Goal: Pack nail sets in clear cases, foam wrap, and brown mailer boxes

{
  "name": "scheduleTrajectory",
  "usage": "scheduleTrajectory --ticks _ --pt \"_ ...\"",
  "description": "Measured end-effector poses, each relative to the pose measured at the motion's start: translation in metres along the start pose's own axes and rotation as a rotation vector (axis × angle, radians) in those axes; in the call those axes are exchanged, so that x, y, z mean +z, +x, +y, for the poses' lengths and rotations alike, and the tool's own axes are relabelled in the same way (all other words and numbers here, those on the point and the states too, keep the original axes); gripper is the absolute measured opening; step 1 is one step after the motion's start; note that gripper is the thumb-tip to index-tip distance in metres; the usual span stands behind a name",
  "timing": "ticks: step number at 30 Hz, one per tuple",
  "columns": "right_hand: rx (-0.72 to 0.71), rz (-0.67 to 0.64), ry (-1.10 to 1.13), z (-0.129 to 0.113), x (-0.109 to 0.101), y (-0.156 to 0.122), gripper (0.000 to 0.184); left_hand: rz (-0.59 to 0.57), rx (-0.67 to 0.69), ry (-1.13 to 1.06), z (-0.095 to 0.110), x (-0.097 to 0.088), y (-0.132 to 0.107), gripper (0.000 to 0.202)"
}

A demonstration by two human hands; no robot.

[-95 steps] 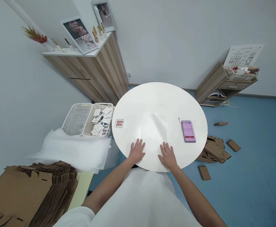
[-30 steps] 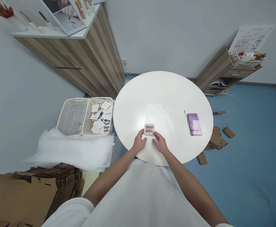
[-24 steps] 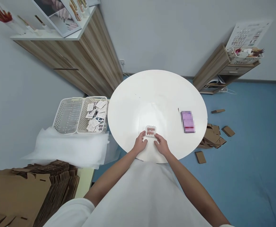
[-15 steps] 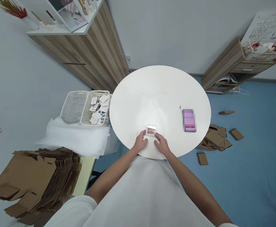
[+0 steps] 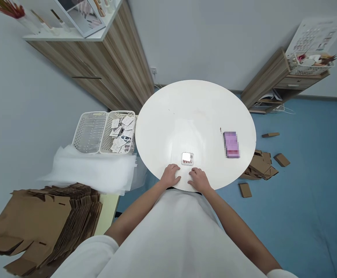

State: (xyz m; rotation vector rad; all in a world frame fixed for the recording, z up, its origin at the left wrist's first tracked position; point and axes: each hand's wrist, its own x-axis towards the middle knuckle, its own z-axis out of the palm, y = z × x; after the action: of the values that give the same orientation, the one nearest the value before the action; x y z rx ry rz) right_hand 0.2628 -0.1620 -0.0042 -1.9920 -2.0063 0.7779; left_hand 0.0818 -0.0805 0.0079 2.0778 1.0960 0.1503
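A small clear case of red press-on nails [image 5: 187,158] lies on the round white table [image 5: 194,116], just beyond my fingertips. My left hand [image 5: 171,176] rests on the table's near edge with its fingers loosely curled, holding nothing. My right hand [image 5: 199,178] rests beside it, also loosely curled and apart from the case. A purple flat item [image 5: 231,144] lies on the right side of the table.
Two white baskets [image 5: 103,133], one with several nail cards, stand left of the table on white foam sheets [image 5: 90,172]. Flat cardboard boxes [image 5: 44,220] are stacked at lower left. Cardboard pieces [image 5: 259,166] litter the blue floor. Wooden cabinets stand behind.
Both hands have let go of the nail case and drawn back to the table's near edge. The case now lies alone in front of them.
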Motion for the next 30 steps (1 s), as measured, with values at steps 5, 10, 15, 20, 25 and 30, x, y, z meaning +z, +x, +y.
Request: scheduleTrajectory --ticks 5,10,15,20,25,30 --pt "0.072 0.061 -0.093 -0.008 0.008 0.007 0.018 -0.104 0.08 0.146 -0.008 -0.012 -0.008 0.045" --pt "0.074 0.075 -0.081 -0.019 0.002 0.008 0.02 -0.071 0.17 0.199 -0.009 -0.017 0.002 0.017" --pt "0.027 0.091 -0.024 -0.028 0.0 -0.017 0.021 -0.082 0.184 0.126 -0.014 -0.021 -0.003 0.019" --pt "0.063 0.118 -0.015 -0.024 0.004 -0.033 0.025 -0.118 0.143 0.137 -0.02 -0.026 -0.012 0.018" --pt "0.335 0.11 0.217 -0.007 -0.011 -0.015 0.018 -0.092 -0.004 0.005 -0.02 -0.032 0.011 0.015" --pt "0.519 0.14 0.287 0.002 -0.016 0.008 0.017 -0.037 -0.139 -0.032 -0.021 -0.031 0.037 0.013"
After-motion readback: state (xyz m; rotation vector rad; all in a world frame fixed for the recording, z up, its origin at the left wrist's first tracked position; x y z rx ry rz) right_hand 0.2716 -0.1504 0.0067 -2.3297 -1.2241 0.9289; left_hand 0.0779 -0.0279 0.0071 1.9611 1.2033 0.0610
